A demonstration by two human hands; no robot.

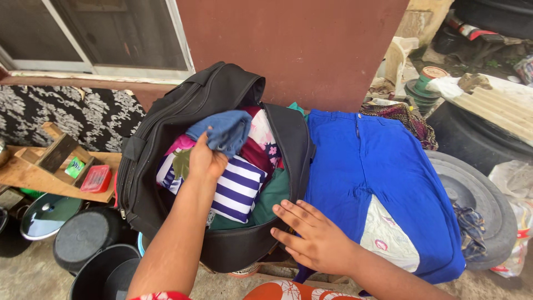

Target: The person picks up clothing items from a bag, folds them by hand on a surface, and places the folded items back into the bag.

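The left hand [204,161] grips a blue cloth [222,130] over the open black bag [166,122], already full of clothes. The right hand [313,236] lies flat and open on the bag's rim, beside blue trousers [377,166]. Packing seems underway; next, the cloth needs pressing down inside.

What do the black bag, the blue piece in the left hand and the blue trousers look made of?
Black bag: likely woven synthetic, matte, with stitched seams and zip lines. Blue piece, held by the left hand: soft cloth, possibly cotton knit, since it bunches into loose folds. Blue trousers: smooth woven fabric, perhaps cotton twill, lying flat with few creases. The right hand rests on the bag's edge.
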